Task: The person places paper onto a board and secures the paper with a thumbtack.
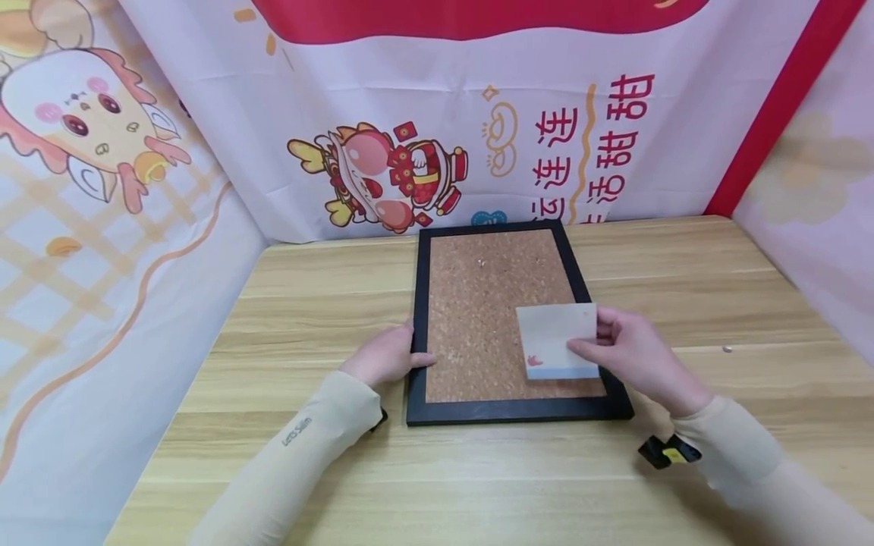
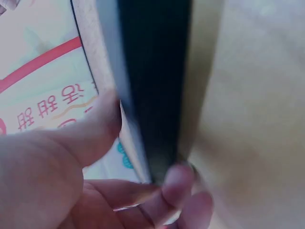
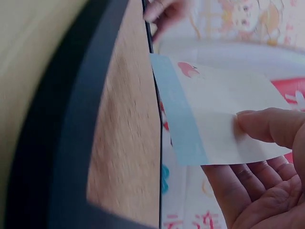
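A cork board [image 1: 481,322] with a black frame lies flat on the wooden table. My left hand [image 1: 384,355] grips the frame's left side, the thumb over the top edge. In the left wrist view its fingers [image 2: 178,183] curl against the outer side of the black frame [image 2: 155,86]. Over the board's right part, my right hand [image 1: 635,356] pinches a pale paper note [image 1: 554,334] with a blue strip and a small red print. From the right wrist the thumb [image 3: 269,125] presses the note's face, with fingers behind it; the note appears raised off the cork.
A tiny light object [image 1: 727,349] lies on the table [image 1: 683,296] right of the board. On the upper cork sits a small pale spot, too small to identify. Printed cloth [image 1: 382,83] hangs behind the table's far edge and on both sides.
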`<state>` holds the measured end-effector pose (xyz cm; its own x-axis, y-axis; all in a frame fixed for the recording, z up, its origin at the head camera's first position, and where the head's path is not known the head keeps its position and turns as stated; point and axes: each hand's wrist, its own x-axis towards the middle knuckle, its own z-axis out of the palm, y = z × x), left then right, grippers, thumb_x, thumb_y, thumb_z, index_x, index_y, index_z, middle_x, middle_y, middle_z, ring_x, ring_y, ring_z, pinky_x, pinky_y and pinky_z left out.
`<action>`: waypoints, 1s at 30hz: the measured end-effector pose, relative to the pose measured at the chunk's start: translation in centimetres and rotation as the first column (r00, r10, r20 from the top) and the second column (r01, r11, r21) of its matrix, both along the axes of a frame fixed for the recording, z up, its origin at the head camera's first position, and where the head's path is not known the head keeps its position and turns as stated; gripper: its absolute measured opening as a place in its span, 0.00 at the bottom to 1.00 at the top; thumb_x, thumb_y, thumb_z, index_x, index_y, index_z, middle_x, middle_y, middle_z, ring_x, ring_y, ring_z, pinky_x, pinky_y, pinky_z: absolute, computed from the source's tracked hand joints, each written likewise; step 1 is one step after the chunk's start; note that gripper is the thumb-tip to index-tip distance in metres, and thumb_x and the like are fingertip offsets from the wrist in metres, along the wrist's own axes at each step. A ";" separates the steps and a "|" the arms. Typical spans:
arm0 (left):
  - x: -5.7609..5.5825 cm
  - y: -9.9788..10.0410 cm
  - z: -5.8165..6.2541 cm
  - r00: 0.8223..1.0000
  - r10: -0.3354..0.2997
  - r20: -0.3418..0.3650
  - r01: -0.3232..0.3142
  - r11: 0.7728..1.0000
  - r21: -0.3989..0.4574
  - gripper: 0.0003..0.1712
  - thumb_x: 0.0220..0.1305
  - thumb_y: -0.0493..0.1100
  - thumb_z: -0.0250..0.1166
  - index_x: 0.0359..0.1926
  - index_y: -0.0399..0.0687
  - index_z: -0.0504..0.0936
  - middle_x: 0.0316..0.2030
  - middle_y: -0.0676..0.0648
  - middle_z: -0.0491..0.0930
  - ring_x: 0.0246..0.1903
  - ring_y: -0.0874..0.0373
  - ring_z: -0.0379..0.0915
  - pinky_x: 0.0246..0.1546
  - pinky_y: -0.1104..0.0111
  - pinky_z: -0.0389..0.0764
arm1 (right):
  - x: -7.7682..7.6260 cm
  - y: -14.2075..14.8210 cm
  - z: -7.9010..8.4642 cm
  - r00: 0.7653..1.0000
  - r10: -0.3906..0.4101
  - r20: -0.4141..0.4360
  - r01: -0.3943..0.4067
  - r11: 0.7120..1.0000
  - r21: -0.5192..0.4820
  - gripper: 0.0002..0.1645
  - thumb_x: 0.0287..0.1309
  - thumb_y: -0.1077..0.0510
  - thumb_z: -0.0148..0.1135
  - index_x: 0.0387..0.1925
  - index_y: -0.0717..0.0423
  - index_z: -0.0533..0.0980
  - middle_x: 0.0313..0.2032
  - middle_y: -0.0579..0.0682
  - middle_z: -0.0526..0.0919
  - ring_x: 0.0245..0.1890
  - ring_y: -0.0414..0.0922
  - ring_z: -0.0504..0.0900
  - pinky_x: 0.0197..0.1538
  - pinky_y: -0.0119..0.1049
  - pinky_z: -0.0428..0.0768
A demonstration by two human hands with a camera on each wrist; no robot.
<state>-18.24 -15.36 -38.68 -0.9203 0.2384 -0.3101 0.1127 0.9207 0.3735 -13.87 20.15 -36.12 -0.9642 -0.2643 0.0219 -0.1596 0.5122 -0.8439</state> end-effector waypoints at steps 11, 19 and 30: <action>2.3 2.2 1.6 0.955 -0.286 -0.084 0.295 0.866 0.403 0.27 0.69 0.52 0.64 0.65 0.49 0.75 0.46 0.51 0.79 0.41 0.61 0.75 0.42 0.66 0.79 | 1.0 -4.1 -1.1 0.996 0.082 0.036 -0.076 0.987 -0.144 0.22 0.59 0.59 0.70 0.54 0.61 0.77 0.46 0.56 0.85 0.42 0.46 0.86 0.41 0.35 0.84; 3.1 3.8 0.6 0.939 -0.340 -0.053 0.303 0.744 0.595 0.22 0.63 0.48 0.70 0.57 0.53 0.78 0.43 0.56 0.83 0.38 0.59 0.79 0.40 0.67 0.81 | 1.2 -5.9 -1.2 0.993 0.120 -0.014 -0.121 0.980 -0.158 0.16 0.58 0.63 0.71 0.48 0.58 0.80 0.45 0.55 0.86 0.41 0.45 0.86 0.38 0.36 0.84; 3.6 4.5 0.5 0.947 -0.310 -0.087 0.298 0.740 0.603 0.18 0.65 0.44 0.69 0.55 0.48 0.82 0.44 0.54 0.85 0.38 0.65 0.81 0.39 0.70 0.82 | 1.7 -6.9 -1.2 0.984 0.136 -0.113 -0.154 0.973 -0.170 0.12 0.55 0.67 0.71 0.40 0.55 0.80 0.43 0.53 0.86 0.41 0.45 0.86 0.38 0.36 0.84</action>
<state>-14.68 -10.89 -38.23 -0.7621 0.6471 -0.0227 0.3350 0.4240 0.8414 -12.19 13.28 -37.28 -0.9066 -0.3839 0.1753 -0.3090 0.3209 -0.8953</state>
